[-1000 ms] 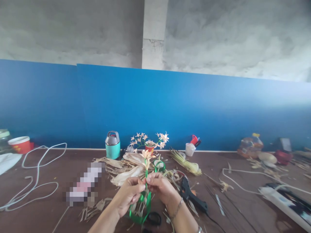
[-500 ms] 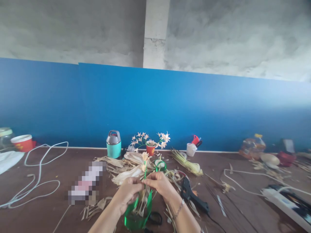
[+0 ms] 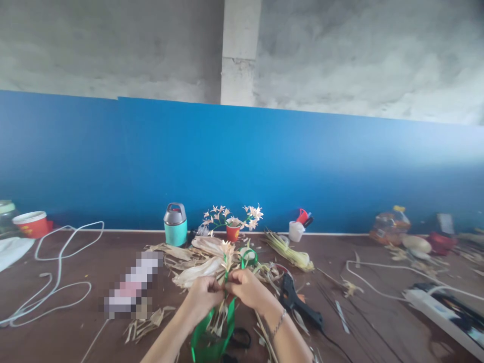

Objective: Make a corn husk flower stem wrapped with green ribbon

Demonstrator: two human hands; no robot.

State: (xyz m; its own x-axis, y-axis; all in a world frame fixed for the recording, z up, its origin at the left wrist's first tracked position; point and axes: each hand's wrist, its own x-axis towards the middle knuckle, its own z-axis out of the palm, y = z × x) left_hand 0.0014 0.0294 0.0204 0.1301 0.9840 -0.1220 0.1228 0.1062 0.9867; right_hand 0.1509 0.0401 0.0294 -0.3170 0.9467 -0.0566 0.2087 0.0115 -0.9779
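Note:
Between the fingertips of my left hand [image 3: 203, 296] and my right hand [image 3: 247, 288] stands a pale husk flower [image 3: 227, 250] on a green stem. Both hands pinch that stem just below the bloom, thumbs and fingers closed and almost touching. A shiny green ribbon [image 3: 231, 318] hangs below the fingers and loops over the table. Dry husk strips [image 3: 218, 322] show beneath my hands, within the ribbon loop. Just beyond the fingers lie large dried corn husks [image 3: 198, 272] and a roll of green ribbon [image 3: 249, 256].
Right of my right wrist lies a black glue gun [image 3: 298, 302]. Farther back are a red cup [image 3: 233, 233] of husk flowers, a turquoise flask [image 3: 176, 232], a white cup [image 3: 296, 231] and a husk bundle [image 3: 289, 251]. A power strip [image 3: 431, 307] lies right, a white cable [image 3: 60, 262] left.
My fingers have shifted slightly on the stem, with my right fingers more curled around it. The flower sits a little lower, and the whole view has drifted slightly.

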